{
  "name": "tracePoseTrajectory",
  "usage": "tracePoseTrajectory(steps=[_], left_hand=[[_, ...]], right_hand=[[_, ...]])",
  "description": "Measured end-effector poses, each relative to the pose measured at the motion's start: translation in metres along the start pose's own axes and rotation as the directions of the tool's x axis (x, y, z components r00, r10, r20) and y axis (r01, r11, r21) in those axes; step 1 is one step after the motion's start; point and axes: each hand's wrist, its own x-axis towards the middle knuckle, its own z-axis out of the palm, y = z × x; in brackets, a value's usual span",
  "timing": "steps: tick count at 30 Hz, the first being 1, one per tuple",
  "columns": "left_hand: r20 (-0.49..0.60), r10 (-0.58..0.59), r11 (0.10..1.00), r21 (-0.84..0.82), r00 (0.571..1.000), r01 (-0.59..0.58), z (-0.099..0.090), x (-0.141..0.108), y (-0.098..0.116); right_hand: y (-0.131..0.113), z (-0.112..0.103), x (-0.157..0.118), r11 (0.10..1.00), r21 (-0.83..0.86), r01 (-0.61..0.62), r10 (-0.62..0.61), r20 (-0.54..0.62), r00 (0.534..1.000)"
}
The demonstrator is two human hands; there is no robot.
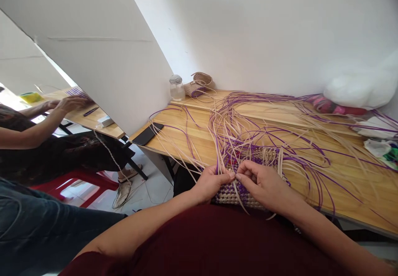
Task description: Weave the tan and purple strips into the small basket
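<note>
A partly woven basket (pixel 239 196) in beige and purple lies at the table's front edge, against my body. Many long loose strands (pixel 231 135) fan out from it over the table. My left hand (pixel 212 181) is closed at the basket's left part, thumb and forefinger pinching a beige strand (pixel 239 193) that hangs down in front. Close beside it, my right hand (pixel 261 182) is also closed, its thumb and forefinger pinched together near the same strand. Its fingertips are almost touching those of my left hand. The other fingers of my right hand curl inward.
A black phone (pixel 148 134) lies at the table's left edge. Behind stand a lidded jar (pixel 177 88) and small woven pieces (pixel 199 86). White plastic bags (pixel 360 86) sit at the right. Past the white partition (pixel 102 52), another person's hands (pixel 66 103) work at a second table.
</note>
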Motion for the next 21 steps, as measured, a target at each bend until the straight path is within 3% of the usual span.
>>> tracePoseTrajectory(steps=[17, 21], left_hand=[[0.037, -0.021, 1.000, -0.010, 0.999, 0.021, -0.003, 0.001, -0.003], [0.032, -0.013, 1.000, -0.011, 0.999, 0.014, -0.004, 0.001, -0.003]], right_hand=[[0.008, 0.010, 0.000, 0.999, -0.033, 0.020, -0.022, -0.040, 0.999], [0.002, -0.011, -0.006, 0.994, -0.078, 0.078, -0.081, -0.031, 0.996]])
